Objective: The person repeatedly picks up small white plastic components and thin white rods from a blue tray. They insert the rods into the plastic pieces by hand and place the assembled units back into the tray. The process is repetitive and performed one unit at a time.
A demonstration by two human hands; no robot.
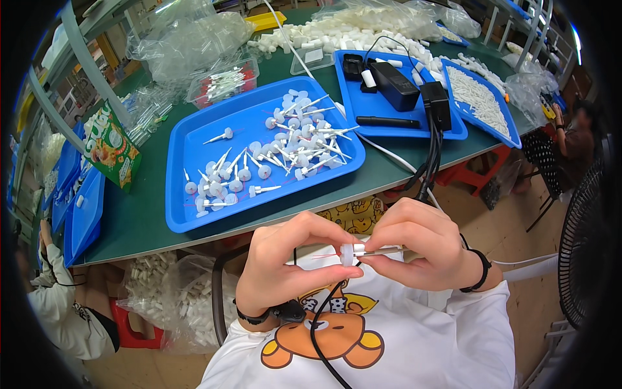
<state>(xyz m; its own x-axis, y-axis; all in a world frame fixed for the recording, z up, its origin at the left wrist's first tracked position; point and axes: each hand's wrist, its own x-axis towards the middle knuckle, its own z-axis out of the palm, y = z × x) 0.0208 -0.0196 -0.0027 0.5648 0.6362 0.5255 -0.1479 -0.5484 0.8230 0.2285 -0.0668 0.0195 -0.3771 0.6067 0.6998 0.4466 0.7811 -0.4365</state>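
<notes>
Close in front of my chest, both hands meet at one small part. My left hand (278, 259) pinches its round, whitish plastic disc (347, 255) between thumb and fingers. Thin reddish wires stick out from the disc on the left. Thumb and fingers of my right hand (421, 243) are closed on a slim greyish rod (383, 251), which lines up with the white neck of the disc; whether the rod is a separate piece I cannot tell. Beyond my hands, a blue tray (194, 139) holds many similar disc-and-stem parts (304, 139), loosely heaped.
A second blue tray (457, 129) carries black adapters (394, 85) and cables. Right of it, another tray holds white sticks (479, 97). White pieces (363, 35) are piled at the back. A green snack bag (111, 148) stands left, a fan (593, 220) right. People sit at both sides.
</notes>
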